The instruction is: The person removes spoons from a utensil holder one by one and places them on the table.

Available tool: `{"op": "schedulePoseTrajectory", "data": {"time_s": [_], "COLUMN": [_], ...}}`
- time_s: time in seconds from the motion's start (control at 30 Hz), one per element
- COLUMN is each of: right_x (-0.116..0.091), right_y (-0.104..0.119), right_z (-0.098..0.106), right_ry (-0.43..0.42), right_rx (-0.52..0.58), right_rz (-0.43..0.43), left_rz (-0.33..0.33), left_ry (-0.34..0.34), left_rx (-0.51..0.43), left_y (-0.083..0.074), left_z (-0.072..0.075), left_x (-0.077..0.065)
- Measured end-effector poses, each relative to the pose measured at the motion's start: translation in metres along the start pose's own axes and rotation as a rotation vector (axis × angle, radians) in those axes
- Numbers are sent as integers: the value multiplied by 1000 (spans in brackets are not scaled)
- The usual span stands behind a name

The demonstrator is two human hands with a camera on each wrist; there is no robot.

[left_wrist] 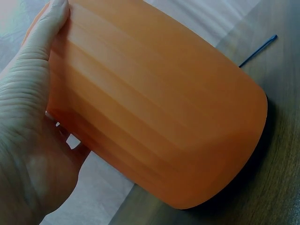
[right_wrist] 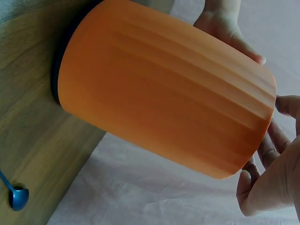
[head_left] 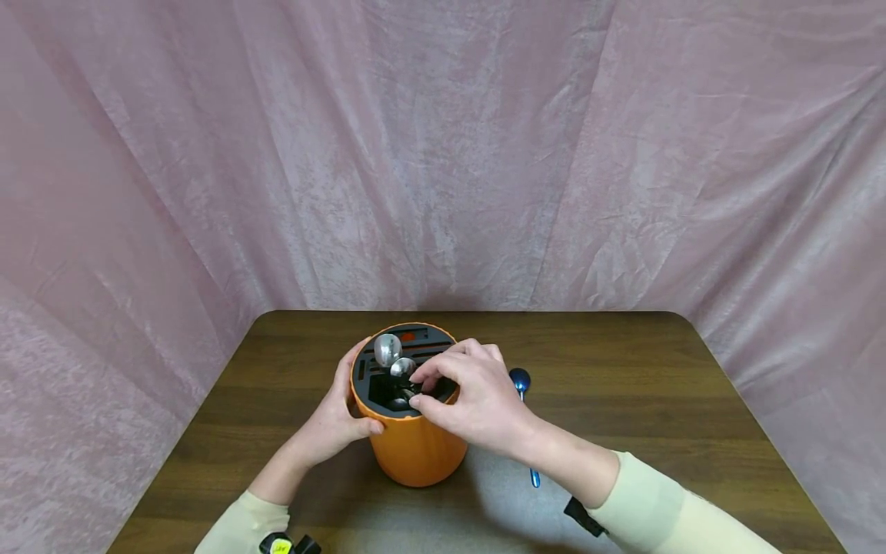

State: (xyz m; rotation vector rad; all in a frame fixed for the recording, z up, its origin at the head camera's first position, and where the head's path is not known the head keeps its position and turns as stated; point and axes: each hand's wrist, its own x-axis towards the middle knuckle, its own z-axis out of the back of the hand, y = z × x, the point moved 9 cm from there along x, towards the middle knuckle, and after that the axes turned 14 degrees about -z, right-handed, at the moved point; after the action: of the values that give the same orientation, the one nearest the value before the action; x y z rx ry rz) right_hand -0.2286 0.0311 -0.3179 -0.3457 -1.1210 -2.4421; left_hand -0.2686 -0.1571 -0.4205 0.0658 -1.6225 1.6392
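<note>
An orange utensil holder with a black slotted top stands upright on the table. My left hand grips its left side, thumb lying along the front just under the rim. Two silver spoons, one with its bowl higher than the other spoon, stick up from the top. Another dark shiny spoon bowl shows inside the front compartment. Over that compartment is my right hand, thumb and forefinger bent toward each other at the opening. I cannot tell whether they pinch a utensil there.
A blue spoon lies on the wooden table right of the holder, partly hidden under my right forearm. Pink curtains hang behind the table and on both sides.
</note>
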Motion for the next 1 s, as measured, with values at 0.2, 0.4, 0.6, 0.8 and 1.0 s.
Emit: {"op": "schedulePoseTrajectory", "data": {"time_s": [0.2, 0.4, 0.6, 0.8, 1.0], "right_x": [1, 4, 7, 8, 9], "right_y": [2, 1, 0, -1, -1], "right_z": [-1, -3, -6, -6, -1], "right_ry": [-13, -15, -8, -7, -10], "right_rx": [-20, -39, -82, -85, -25], "right_rz": [1, -12, -49, -56, -51], "left_rz": [0, -1, 1, 8, 22], "left_ry": [1, 2, 6, 3, 1], "left_rx": [-4, 11, 14, 21, 19], "left_y": [1, 3, 3, 2, 3], "left_z": [0, 1, 0, 0, 0], "left_x": [-1, -2, -2, -2, -2]}}
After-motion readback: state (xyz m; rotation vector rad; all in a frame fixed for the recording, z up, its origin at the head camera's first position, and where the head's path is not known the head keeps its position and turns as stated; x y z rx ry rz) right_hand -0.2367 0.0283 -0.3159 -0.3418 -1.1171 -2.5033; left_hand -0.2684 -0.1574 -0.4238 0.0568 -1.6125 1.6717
